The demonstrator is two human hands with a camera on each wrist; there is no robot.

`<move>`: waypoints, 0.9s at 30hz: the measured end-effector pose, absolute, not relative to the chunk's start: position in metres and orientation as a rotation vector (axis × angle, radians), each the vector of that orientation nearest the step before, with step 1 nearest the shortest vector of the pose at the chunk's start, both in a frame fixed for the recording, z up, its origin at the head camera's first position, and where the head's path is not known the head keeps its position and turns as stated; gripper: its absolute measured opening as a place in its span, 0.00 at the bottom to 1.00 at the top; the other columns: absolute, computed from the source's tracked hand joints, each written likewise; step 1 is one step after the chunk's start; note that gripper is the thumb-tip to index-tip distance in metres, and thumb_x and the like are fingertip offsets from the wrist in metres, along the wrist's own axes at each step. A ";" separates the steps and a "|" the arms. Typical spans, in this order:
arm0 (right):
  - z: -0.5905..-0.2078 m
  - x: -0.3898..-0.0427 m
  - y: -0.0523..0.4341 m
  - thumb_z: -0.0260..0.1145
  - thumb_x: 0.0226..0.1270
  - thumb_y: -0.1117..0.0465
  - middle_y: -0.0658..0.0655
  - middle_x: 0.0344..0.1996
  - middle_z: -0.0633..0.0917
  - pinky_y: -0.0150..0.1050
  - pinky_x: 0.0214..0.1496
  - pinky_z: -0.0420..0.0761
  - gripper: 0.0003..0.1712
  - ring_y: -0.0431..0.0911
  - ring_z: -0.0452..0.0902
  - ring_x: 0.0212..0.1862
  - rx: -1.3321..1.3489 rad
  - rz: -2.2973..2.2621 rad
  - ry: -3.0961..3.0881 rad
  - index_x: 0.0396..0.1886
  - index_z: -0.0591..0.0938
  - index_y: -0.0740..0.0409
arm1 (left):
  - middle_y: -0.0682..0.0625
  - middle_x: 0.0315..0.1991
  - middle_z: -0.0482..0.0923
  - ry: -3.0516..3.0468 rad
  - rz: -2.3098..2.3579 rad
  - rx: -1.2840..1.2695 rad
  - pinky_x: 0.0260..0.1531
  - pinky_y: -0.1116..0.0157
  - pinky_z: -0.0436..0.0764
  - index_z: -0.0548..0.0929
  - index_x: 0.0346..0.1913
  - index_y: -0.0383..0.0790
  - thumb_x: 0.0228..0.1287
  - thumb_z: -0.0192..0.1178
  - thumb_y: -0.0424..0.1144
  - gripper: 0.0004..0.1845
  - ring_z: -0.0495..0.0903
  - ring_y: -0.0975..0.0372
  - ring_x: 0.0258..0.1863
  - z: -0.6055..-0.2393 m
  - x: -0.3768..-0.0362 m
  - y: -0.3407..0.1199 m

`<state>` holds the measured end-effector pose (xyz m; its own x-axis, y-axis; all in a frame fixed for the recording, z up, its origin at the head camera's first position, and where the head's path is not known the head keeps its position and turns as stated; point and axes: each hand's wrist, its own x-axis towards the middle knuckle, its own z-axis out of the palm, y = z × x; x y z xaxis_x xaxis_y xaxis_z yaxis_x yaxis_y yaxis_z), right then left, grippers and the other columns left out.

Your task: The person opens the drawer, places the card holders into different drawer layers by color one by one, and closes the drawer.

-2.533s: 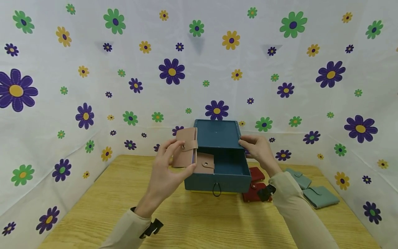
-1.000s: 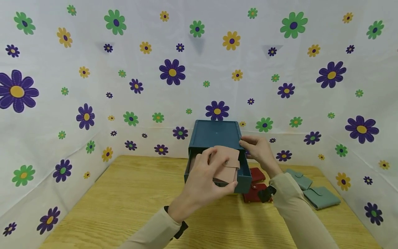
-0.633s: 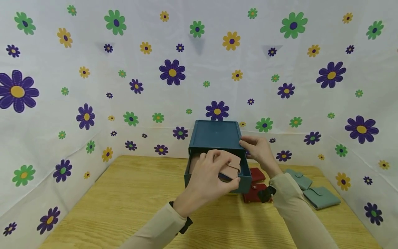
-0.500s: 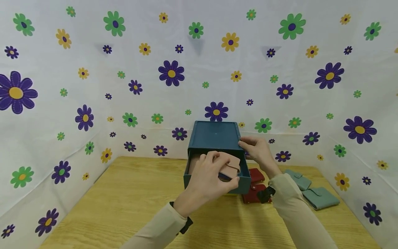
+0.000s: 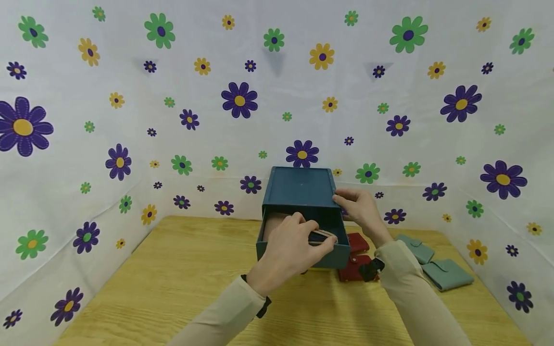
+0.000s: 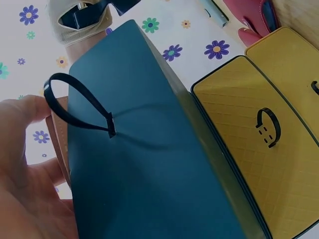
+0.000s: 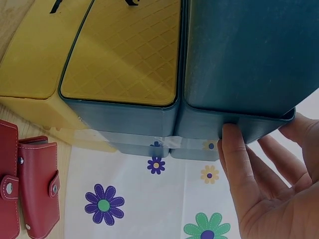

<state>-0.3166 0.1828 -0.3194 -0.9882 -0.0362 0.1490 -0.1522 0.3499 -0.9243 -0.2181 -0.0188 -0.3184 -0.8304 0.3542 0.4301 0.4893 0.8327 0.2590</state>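
On the tabletop [image 5: 173, 288], backed by a white flowered cloth [image 5: 130, 96], stands a teal cabinet [image 5: 300, 187] with its upper drawer [image 5: 303, 252] pulled out toward the person. A yellow drawer [image 6: 264, 134] sits below it, closed, with a black loop handle; in the head view it is hidden behind the open drawer and the left hand. A black cord loop hangs from the teal drawer's front, plain in the left wrist view.

Two sleeved arms reach in from below. The left hand [image 5: 287, 252] dips over the drawer's front wall, fingers curled round a pink wallet [image 5: 322, 235] that lies low inside the drawer, toward its right side; only its top edge shows past the fingers. A second pink wallet [image 5: 277, 223] lies flat in the drawer's left half, behind the hand.

The right hand [image 5: 359, 206] holds the cabinet at its upper right front corner, thumb on the top and fingers curled round the side wall, as the right wrist view shows.

Just right of the cabinet, two red wallets [image 5: 352, 262] lie on the tabletop, partly hidden by the right forearm. Farther right, near the tabletop's edge, lie two green wallets [image 5: 446, 274], one behind the other.
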 end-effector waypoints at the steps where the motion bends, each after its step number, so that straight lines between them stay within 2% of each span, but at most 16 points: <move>1: -0.319 -0.317 0.183 0.61 0.73 0.52 0.65 0.62 0.78 0.51 0.51 0.84 0.27 0.60 0.81 0.57 0.173 1.721 -2.498 0.66 0.75 0.59 | 0.50 0.41 0.78 -2.651 -0.513 -0.629 0.33 0.67 0.78 0.86 0.52 0.49 0.64 0.53 0.68 0.30 0.73 0.62 0.35 -0.318 -0.218 -0.018; 9: -0.320 -0.316 0.182 0.60 0.73 0.51 0.65 0.62 0.78 0.51 0.51 0.84 0.27 0.60 0.81 0.57 0.194 1.716 -2.493 0.66 0.75 0.59 | 0.49 0.42 0.80 -2.645 -0.471 -0.606 0.32 0.64 0.82 0.86 0.52 0.49 0.62 0.54 0.69 0.31 0.76 0.61 0.36 -0.318 -0.221 -0.014; 15: -0.322 -0.315 0.183 0.60 0.73 0.51 0.65 0.63 0.78 0.51 0.52 0.83 0.27 0.60 0.80 0.57 0.189 1.707 -2.497 0.67 0.75 0.58 | 0.49 0.45 0.80 -2.672 -0.448 -0.582 0.37 0.60 0.84 0.85 0.54 0.49 0.62 0.53 0.70 0.33 0.77 0.59 0.41 -0.319 -0.224 -0.011; 23: -0.323 -0.316 0.183 0.60 0.73 0.51 0.64 0.63 0.78 0.50 0.52 0.84 0.27 0.59 0.81 0.57 0.184 1.701 -2.501 0.67 0.75 0.58 | 0.46 0.50 0.80 -2.700 -0.386 -0.591 0.46 0.55 0.83 0.83 0.57 0.47 0.65 0.46 0.72 0.36 0.77 0.55 0.46 -0.321 -0.226 -0.010; 27: -0.323 -0.317 0.184 0.60 0.73 0.51 0.65 0.63 0.78 0.51 0.52 0.83 0.27 0.60 0.80 0.57 0.187 1.703 -2.499 0.67 0.75 0.58 | 0.47 0.47 0.80 -2.659 -0.389 -0.627 0.46 0.58 0.81 0.84 0.52 0.47 0.67 0.46 0.70 0.33 0.75 0.56 0.45 -0.323 -0.228 -0.011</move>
<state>-0.3166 0.1837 -0.3225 -0.9862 -0.0391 0.1609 -0.1641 0.3624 -0.9175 -0.2275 -0.0112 -0.3232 -0.8285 0.3697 0.4206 0.4746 0.8622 0.1771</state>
